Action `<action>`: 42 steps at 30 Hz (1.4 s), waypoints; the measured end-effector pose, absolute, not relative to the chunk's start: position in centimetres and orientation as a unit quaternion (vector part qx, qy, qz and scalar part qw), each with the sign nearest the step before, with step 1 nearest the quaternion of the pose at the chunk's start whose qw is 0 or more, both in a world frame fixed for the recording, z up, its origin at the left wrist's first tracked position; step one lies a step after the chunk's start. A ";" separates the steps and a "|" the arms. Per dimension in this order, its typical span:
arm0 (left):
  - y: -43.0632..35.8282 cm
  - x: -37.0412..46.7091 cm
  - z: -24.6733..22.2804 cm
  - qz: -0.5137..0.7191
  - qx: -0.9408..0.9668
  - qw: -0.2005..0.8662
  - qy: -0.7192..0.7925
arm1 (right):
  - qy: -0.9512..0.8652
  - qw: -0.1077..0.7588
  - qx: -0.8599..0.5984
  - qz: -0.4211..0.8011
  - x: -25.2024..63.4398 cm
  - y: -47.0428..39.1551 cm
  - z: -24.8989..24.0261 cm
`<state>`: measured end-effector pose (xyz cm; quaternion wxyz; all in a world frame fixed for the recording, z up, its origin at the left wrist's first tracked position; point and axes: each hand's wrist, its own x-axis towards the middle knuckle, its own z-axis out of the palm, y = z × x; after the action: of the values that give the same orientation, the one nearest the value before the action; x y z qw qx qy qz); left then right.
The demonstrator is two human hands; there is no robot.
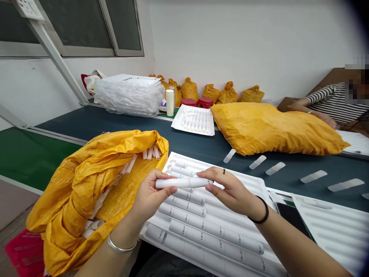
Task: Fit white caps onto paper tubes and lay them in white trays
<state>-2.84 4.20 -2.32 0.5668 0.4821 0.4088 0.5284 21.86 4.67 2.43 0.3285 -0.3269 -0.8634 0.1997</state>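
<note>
Crosswise, white tube (178, 183) between hands (148, 195).

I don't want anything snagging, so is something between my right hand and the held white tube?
Nothing visible: your right hand touches the white tube directly, and the ridged white tray lies below both.

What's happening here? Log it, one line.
left hand: holds white tube; right hand: holds its other end; below: tray with printed tubes; left: open yellow bag

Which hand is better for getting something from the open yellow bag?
Probably the left hand: it is nearer the open yellow bag, while the right hand is over the white tray. Both hold a white tube, so the left must let go first.
</note>
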 end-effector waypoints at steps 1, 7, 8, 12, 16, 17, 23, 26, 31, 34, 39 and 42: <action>4.1 -2.8 -2.2 0.520 0.494 0.554 0.423 | -0.868 0.324 -0.321 0.196 21.8 4.7 2.4; 3.4 -2.7 -0.6 0.393 0.629 0.508 0.438 | -0.868 0.340 -0.317 0.175 21.2 4.2 2.0; 3.3 -2.7 -0.3 0.375 0.657 0.487 0.436 | -0.862 0.341 -0.327 0.184 21.1 4.2 1.9; 3.0 -3.0 0.1 0.377 0.736 0.367 0.426 | -0.817 0.337 -0.388 0.261 20.9 4.0 1.4; 2.8 -3.2 -0.6 0.396 0.795 0.262 0.377 | -0.776 0.310 -0.410 0.365 20.2 3.9 1.4; 2.7 -3.2 -0.8 0.400 0.800 0.250 0.371 | -0.779 0.311 -0.406 0.363 20.0 3.7 1.5; 1.9 -2.5 -0.9 0.373 0.802 0.277 0.376 | -0.838 0.292 -0.360 0.287 19.3 2.7 0.7; 3.9 -3.5 -2.0 0.320 0.800 0.301 0.410 | -0.866 0.181 -0.422 0.196 19.7 4.9 -1.1; 11.8 -9.1 -5.6 0.234 0.691 0.125 0.673 | -0.724 0.138 -0.673 0.066 23.4 14.1 -3.5; 15.5 -12.2 -7.6 0.207 0.658 0.104 0.716 | -0.660 0.103 -0.740 0.080 26.3 18.4 -4.4; 16.2 -14.1 -8.9 0.180 0.671 0.124 0.709 | -0.639 0.009 -0.756 0.141 29.3 19.7 -4.6; 14.5 -13.6 -8.2 0.186 0.694 0.146 0.680 | -0.652 -0.007 -0.743 0.148 28.7 18.9 -3.5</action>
<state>-13.65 14.45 -8.16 0.1460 0.6936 0.6804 0.1862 28.68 18.91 -3.51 -0.0071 -0.7434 -0.6523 0.1477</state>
